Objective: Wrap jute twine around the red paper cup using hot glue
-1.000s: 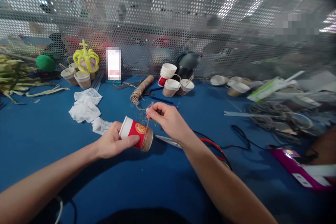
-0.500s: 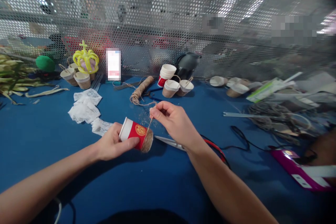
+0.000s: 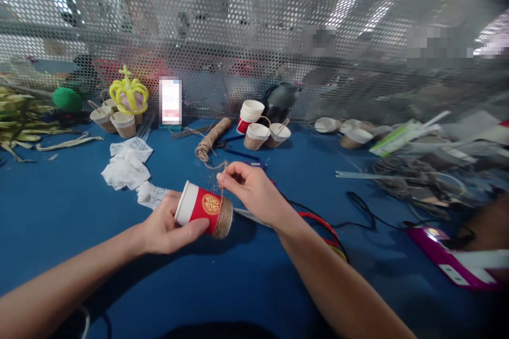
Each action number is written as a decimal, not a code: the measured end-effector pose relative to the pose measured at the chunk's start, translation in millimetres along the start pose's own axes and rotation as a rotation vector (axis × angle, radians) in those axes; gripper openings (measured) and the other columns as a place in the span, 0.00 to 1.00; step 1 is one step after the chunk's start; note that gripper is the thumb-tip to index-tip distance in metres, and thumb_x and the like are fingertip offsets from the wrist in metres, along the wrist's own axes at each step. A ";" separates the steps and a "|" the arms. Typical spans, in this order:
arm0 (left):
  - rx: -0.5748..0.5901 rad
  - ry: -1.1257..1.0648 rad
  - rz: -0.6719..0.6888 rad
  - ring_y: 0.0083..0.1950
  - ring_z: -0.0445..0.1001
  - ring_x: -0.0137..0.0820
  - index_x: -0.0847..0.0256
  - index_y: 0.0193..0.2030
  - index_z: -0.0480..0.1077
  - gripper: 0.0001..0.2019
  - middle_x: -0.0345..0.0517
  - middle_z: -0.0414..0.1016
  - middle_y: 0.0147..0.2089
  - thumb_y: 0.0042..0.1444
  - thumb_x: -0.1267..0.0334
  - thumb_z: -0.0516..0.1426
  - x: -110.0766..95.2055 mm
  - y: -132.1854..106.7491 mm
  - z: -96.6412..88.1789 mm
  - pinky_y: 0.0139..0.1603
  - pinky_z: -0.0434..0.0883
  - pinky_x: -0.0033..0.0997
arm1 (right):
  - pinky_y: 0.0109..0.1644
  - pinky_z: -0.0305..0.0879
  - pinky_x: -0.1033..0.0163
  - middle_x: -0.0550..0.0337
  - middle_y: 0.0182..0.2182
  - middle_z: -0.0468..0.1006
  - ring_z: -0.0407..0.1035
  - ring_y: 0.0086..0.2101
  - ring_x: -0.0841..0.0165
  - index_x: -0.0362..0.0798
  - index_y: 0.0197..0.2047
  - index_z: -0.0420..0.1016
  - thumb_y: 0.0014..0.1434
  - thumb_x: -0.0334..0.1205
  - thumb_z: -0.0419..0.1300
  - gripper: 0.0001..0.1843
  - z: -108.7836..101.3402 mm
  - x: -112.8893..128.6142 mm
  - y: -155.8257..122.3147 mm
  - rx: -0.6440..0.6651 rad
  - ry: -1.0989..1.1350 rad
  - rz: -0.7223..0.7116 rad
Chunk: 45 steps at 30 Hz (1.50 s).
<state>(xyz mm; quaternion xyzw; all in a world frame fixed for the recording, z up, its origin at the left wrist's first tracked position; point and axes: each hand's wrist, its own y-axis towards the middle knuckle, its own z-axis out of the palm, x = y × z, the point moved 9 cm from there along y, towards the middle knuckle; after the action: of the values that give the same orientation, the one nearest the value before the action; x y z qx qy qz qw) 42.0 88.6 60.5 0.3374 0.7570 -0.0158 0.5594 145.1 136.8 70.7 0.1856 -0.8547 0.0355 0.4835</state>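
Observation:
My left hand (image 3: 169, 225) is closed around a red and white paper cup (image 3: 193, 204) with a gold emblem, tilted on its side with its rim to the left. Twine (image 3: 224, 218) is wound round the cup's base end. Between thumb and fingertips, my right hand (image 3: 246, 188) pinches the twine's free strand, which runs up from the cup. That strand leads back toward a twine bundle (image 3: 214, 136) lying behind the hands. Scissors (image 3: 254, 216) with red handles lie under my right wrist, partly hidden by it.
Twine-wrapped cups (image 3: 256, 136) and stacked paper cups (image 3: 251, 111) stand at the back. White crumpled cloths (image 3: 126, 169) lie left, near a yellow crown-shaped piece (image 3: 129, 92). A magenta power strip (image 3: 445, 257) and tangled cords (image 3: 405, 185) are at right. Perforated metal mesh (image 3: 222, 21) rises behind.
My right hand has moved slightly left and down with the twine, closer to the cup. The cup is turned a little, its emblem facing me more fully. The view has shifted slightly.

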 end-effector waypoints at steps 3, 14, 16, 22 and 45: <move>-0.003 0.030 0.040 0.17 0.56 0.22 0.63 0.18 0.61 0.11 0.39 0.60 0.15 0.51 0.66 0.53 -5.3 -0.2 -0.4 0.17 0.55 0.23 | 0.30 0.60 0.65 0.60 0.24 0.71 0.63 0.25 0.72 0.45 0.26 0.65 0.56 0.44 0.52 0.12 3.0 1.5 -0.6 0.026 -0.024 -0.002; -0.041 0.114 0.183 0.17 0.56 0.22 0.61 0.16 0.57 0.14 0.37 0.58 0.13 0.49 0.70 0.53 -20.5 0.9 -3.2 0.21 0.57 0.26 | 0.29 0.58 0.66 0.62 0.24 0.69 0.61 0.24 0.73 0.45 0.26 0.65 0.55 0.45 0.52 0.13 5.1 2.1 -1.7 0.054 -0.008 0.009; -0.047 0.123 0.205 0.17 0.57 0.22 0.61 0.16 0.57 0.13 0.37 0.59 0.14 0.49 0.70 0.53 -23.1 0.4 -3.9 0.22 0.58 0.26 | 0.28 0.58 0.66 0.62 0.24 0.69 0.60 0.24 0.73 0.45 0.26 0.65 0.55 0.45 0.52 0.13 5.2 1.9 -2.0 0.057 -0.008 0.016; -0.031 0.169 0.193 0.18 0.58 0.23 0.61 0.17 0.59 0.12 0.38 0.60 0.14 0.49 0.70 0.52 -23.6 0.7 -2.3 0.24 0.60 0.27 | 0.29 0.58 0.66 0.62 0.23 0.69 0.61 0.24 0.73 0.46 0.25 0.65 0.56 0.45 0.52 0.13 3.7 2.9 -1.8 0.058 -0.016 0.017; -0.148 -0.166 -0.108 0.18 0.57 0.21 0.64 0.19 0.65 0.10 0.39 0.63 0.16 0.49 0.65 0.55 10.2 -1.6 -8.5 0.18 0.57 0.23 | 0.28 0.57 0.66 0.62 0.22 0.67 0.60 0.23 0.73 0.45 0.25 0.65 0.55 0.46 0.52 0.14 14.0 -18.0 7.0 0.049 0.017 0.071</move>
<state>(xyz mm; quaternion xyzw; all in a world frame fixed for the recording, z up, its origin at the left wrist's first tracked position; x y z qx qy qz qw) 32.5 95.9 54.4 0.2515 0.7242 -0.0182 0.6419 139.7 145.0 49.0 0.1668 -0.8555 0.0750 0.4844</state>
